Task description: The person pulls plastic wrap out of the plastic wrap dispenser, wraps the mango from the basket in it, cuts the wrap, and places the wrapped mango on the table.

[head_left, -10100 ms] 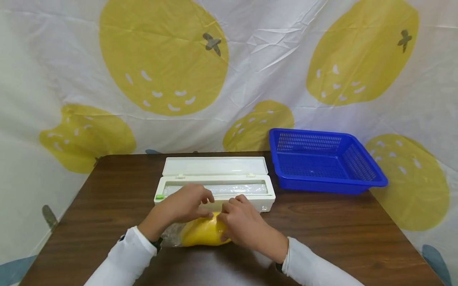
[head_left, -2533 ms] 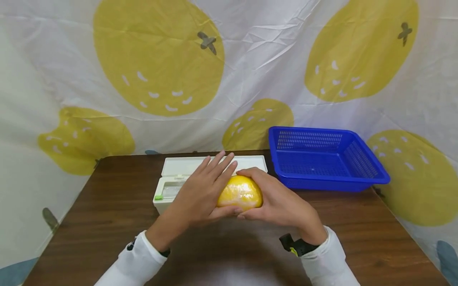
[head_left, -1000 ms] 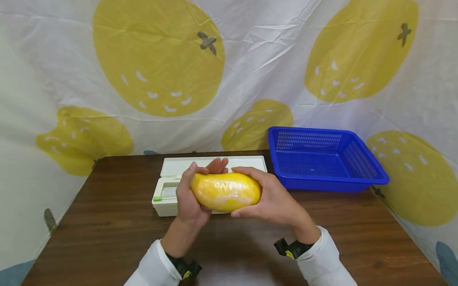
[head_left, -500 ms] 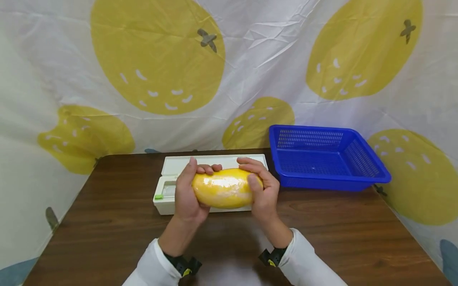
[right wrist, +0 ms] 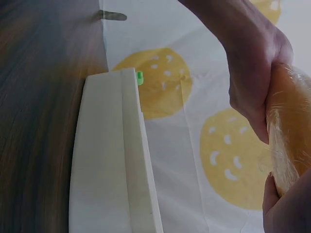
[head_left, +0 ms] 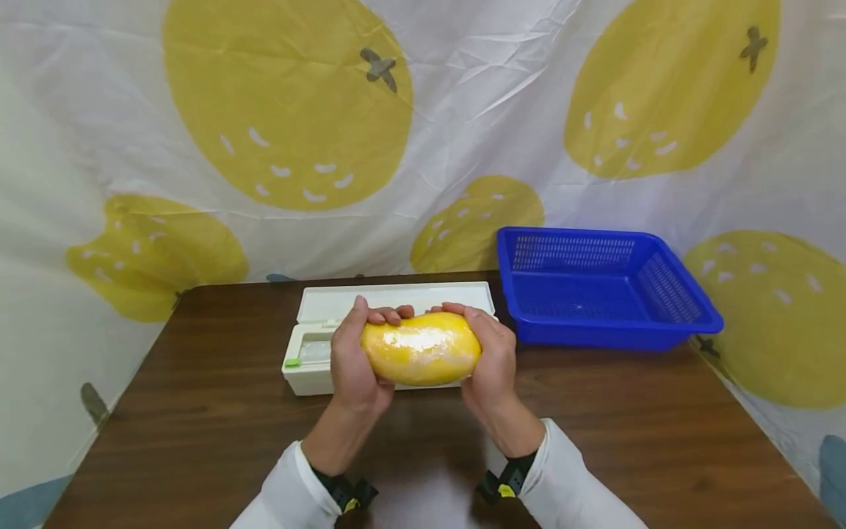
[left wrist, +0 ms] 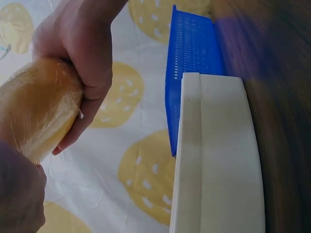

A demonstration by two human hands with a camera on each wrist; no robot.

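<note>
A smooth yellow oblong fruit point(head_left: 421, 349), its exact kind unclear, is wrapped in glossy cling film and held lengthwise between both hands above the table. My left hand point(head_left: 357, 364) grips its left end, thumb and fingers curled round it. At the opposite end my right hand point(head_left: 492, 360) holds it the same way. Creases of film show on the fruit point(left wrist: 41, 107) in the left wrist view. Behind the hands stands a white cling film dispenser point(head_left: 307, 380), lid point(head_left: 396, 295) raised, with a green slider point(head_left: 293, 362) at its left; the hands and fruit hide much of it.
A blue perforated plastic basket point(head_left: 608, 334) sits at the back right of the dark wooden table point(head_left: 198, 411). Behind the table hangs a white cloth point(head_left: 463, 132) printed with yellow fruit.
Ten seconds ago the fruit was low in front of the dispenser, with film bunched at its left. It is now raised. Lately the right hand's thumb has shifted off its front face.
</note>
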